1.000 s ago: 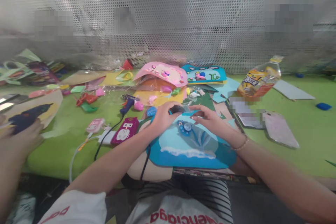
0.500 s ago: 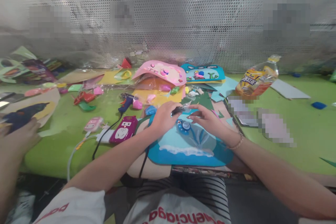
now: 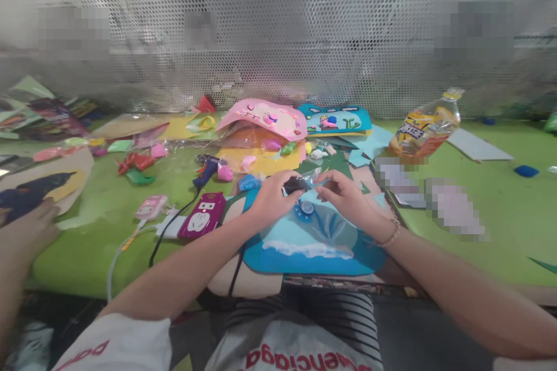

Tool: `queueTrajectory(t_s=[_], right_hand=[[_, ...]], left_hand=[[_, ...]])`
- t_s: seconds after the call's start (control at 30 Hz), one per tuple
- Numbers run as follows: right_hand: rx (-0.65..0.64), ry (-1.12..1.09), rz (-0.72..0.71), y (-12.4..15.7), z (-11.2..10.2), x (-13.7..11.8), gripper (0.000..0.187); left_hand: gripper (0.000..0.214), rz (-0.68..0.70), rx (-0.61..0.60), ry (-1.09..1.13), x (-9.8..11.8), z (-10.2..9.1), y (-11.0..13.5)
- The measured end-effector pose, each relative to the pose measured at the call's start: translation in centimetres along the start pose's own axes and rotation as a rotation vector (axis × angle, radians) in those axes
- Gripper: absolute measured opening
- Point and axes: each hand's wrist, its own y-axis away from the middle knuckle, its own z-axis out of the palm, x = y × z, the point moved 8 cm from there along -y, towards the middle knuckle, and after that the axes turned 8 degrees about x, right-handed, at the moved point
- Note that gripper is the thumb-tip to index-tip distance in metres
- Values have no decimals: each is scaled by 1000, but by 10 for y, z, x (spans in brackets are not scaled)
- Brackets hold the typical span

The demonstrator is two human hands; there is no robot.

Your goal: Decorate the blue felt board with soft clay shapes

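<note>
My left hand (image 3: 272, 197) is closed around a small dark lump (image 3: 296, 185), which it holds over the far edge of a blue craft board (image 3: 304, 243) with a white wave and a round blue figure (image 3: 307, 208) on it. My right hand (image 3: 343, 194) is next to it, fingers curled and pinching at a small clear plastic wrapper (image 3: 314, 177) by the dark lump. Both hands nearly touch above the board. Small bags of coloured clay (image 3: 250, 171) lie just beyond them on yellow paper.
A glue gun (image 3: 204, 171) with a black cord, a magenta phone case (image 3: 202, 215) and a pink one (image 3: 150, 207) lie left of the board. Finished pink and blue craft boards sit behind. A plastic bottle (image 3: 424, 124) lies at right. Another person's hand (image 3: 26, 229) rests at far left.
My two hands have drawn closer together at the board's far edge, and the right hand's fingers have curled in towards the dark lump. The view has shifted slightly.
</note>
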Motion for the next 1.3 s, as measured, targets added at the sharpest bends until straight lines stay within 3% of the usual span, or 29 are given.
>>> queueTrajectory(t_s=[0.57, 0.67, 0.8, 0.9, 1.1, 1.3], right_hand=[[5, -213, 209, -4, 1, 14, 32], [-19, -251, 245, -3, 1, 14, 31], [40, -312, 221, -3, -1, 12, 33], [45, -308, 200, 1, 3, 9, 34], [-48, -267, 123, 8, 17, -1, 33], [-105, -213, 88, 13, 24, 2, 23]], left_hand=[[14, -25, -26, 49, 2, 2, -1], [15, 28, 38, 22, 4, -3, -2], [21, 115, 202, -36, 12, -17, 1], [17, 185, 231, -34, 23, -21, 8], [15, 271, 89, 7, 43, -10, 20], [16, 148, -51, -4, 32, 4, 16]])
